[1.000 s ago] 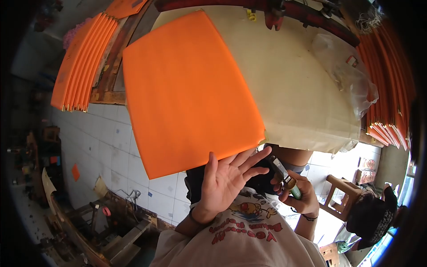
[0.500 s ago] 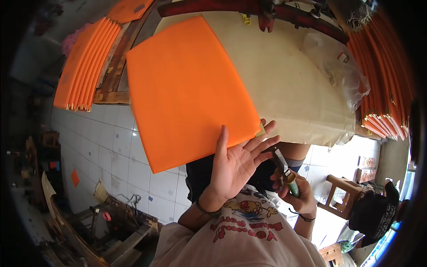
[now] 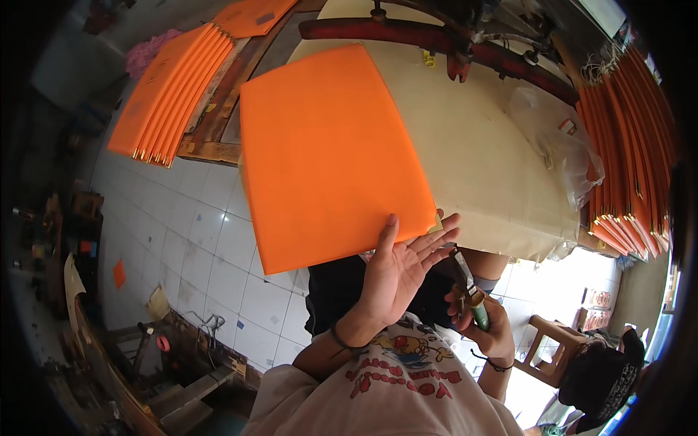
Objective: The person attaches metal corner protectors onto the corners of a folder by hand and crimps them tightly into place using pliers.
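A flat orange folder, its corner nearest me capped with a gold metal piece, lies partly over the cream-covered table. My left hand holds the folder's near edge, thumb on top and the other fingers stretched out below and beside the capped corner. In my right hand is a pair of pliers with green handles, fingers wrapped round them. The jaws point up, close to my left fingertips and apart from the folder.
Stacks of similar orange folders with gold corners stand at the left and right. A red metal bar crosses the table's far side. A clear plastic bag lies at right. Beside me stands a wooden stool.
The whole view has shifted, so the table and folder appear a little further right. Both hands keep their holds on the folder and the pliers.
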### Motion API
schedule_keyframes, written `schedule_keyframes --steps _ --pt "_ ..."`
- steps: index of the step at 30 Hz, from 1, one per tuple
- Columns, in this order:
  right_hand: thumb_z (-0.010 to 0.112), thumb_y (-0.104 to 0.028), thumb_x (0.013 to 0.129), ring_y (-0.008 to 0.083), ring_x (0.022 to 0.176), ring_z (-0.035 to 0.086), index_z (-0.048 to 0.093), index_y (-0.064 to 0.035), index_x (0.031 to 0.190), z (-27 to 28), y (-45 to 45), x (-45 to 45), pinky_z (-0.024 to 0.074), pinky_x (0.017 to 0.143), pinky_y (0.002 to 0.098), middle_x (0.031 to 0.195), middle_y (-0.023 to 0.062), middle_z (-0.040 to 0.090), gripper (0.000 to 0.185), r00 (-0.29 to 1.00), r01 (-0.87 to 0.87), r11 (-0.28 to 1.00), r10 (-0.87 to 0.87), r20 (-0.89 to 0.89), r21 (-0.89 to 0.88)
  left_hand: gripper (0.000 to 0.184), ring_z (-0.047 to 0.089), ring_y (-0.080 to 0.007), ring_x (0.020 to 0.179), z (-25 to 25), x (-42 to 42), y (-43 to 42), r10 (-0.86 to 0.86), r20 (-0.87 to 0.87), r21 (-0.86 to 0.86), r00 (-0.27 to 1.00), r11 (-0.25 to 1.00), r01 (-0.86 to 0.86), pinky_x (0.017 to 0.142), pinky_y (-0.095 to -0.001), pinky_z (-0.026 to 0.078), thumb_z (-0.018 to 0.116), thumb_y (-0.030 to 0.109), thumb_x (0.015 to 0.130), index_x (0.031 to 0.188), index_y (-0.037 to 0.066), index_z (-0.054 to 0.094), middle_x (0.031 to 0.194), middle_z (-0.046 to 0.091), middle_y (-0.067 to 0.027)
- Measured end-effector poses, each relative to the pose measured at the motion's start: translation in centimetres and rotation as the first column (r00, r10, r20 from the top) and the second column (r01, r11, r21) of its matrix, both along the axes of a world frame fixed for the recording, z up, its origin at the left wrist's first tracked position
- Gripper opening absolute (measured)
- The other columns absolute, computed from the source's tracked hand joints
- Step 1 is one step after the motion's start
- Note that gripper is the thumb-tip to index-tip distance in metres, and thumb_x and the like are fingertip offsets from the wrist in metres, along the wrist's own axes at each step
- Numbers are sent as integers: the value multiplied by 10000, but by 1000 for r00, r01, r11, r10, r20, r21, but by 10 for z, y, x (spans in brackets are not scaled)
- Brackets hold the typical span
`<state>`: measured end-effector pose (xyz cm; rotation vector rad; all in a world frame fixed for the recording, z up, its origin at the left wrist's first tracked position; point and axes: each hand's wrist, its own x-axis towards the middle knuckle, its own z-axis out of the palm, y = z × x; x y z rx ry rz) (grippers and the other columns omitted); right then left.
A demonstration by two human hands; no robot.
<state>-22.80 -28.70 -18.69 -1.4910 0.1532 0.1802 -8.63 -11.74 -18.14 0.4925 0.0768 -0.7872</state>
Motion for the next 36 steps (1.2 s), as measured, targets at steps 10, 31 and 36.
schedule_keyframes --steps 10,31,36 --pt "647 141 706 235 964 627 571 -2 734 -2 -2 4 514 849 350 1086 171 602 164 999 -11 1000 11 45 -12 692 414 -337 1380 -2 0 1 0 5 3 1000 1000 0 1140 -427 359 269 508 1050 1425 -66 366 1477 405 -280" --pt "580 115 790 188 998 604 602 43 1077 -1 35 -16 490 850 311 1200 151 598 298 1000 15 994 -14 7 -110 649 572 -385 1224 -30 -6 -10 97 337 117 937 983 -143 1102 -489 396 257 489 1064 1370 -61 416 1328 545 -311" --pt "564 81 849 145 1022 600 600 34 1158 11 51 -10 486 842 280 1241 124 593 315 967 113 993 -114 -227 -17 673 595 -371 1193 -33 -6 -8 78 341 162 937 977 -140 1076 -460 431 259 508 1057 1354 -73 419 1326 539 -321"
